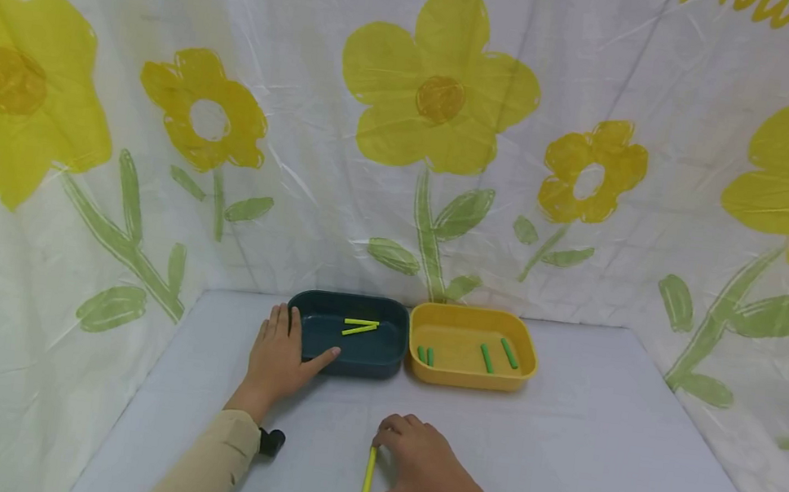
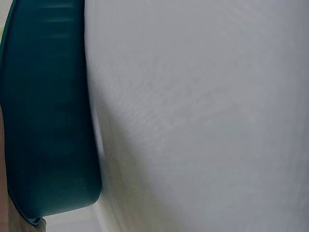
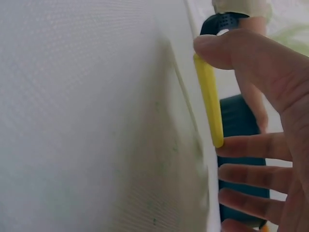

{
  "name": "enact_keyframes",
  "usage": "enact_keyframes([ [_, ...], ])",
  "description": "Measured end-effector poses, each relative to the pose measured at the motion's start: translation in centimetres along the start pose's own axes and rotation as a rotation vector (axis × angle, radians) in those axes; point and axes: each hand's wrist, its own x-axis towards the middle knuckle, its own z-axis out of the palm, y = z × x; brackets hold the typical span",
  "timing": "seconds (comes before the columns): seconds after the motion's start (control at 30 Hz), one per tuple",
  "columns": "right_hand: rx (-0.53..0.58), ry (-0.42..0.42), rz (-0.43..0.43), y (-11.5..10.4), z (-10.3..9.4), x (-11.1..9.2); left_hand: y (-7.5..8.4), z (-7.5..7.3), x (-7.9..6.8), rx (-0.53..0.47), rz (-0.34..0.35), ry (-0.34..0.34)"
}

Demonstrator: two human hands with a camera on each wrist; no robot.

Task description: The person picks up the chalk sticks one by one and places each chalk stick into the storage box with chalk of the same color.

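My right hand (image 1: 422,467) holds a slim yellow stick (image 1: 369,473) lengthwise over the white table, the thumb at one end and the index fingertip at the other. In the right wrist view the same stick (image 3: 209,101) spans the gap from thumb to index finger, with the other fingers spread beyond. My left hand (image 1: 281,355) rests at the left end of a dark teal tray (image 1: 350,367), fingers stretched over its rim and thumb by the front edge. Two yellow sticks (image 1: 360,329) lie inside that tray. The left wrist view mostly shows the tray's outer wall (image 2: 48,111).
A yellow tray (image 1: 467,380) stands right beside the teal one, with several short green sticks (image 1: 486,358) in it. Behind both trays hangs a white curtain (image 1: 295,209) printed with yellow flowers. The white tabletop (image 1: 596,468) stretches in front of the trays.
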Motion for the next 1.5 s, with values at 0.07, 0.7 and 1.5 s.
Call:
enact_keyframes([
  [0.07,0.007,0.021,0.000,0.0,-0.1,0.0,0.0,0.0,0.0,-0.001,0.001,-0.002],
  [0.7,0.030,0.212,-0.045,0.3,-1.8,0.4,0.0,-0.1,0.1,-0.003,-0.010,-0.003],
  [1.5,-0.001,0.234,-0.057,-0.2,-2.2,1.5,0.1,0.1,0.0,0.000,-0.006,0.008],
])
